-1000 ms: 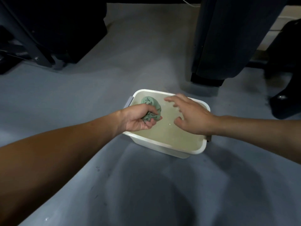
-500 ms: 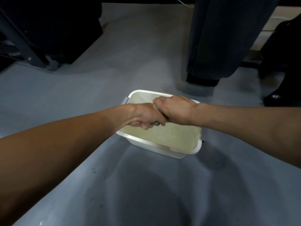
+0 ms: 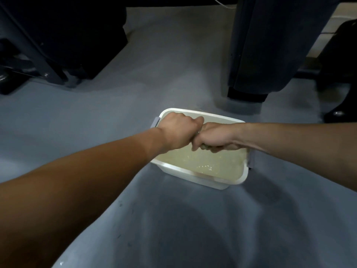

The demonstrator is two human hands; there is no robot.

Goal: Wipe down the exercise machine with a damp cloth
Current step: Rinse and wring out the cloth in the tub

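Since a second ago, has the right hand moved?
Yes. The right hand closed in over the white tub to meet the left hand, gripping the cloth.

front: tub (image 3: pixel 195 174) | far-left: machine base (image 3: pixel 58 35) | far-right: dark column (image 3: pixel 270 45) | between: open floor (image 3: pixel 164 74)

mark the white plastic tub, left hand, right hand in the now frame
White rectangular plastic tub (image 3: pixel 195 174): head view, near rim.
Left hand (image 3: pixel 176 132): head view, back of the fist.
Right hand (image 3: pixel 216 135): head view, back of the fist.
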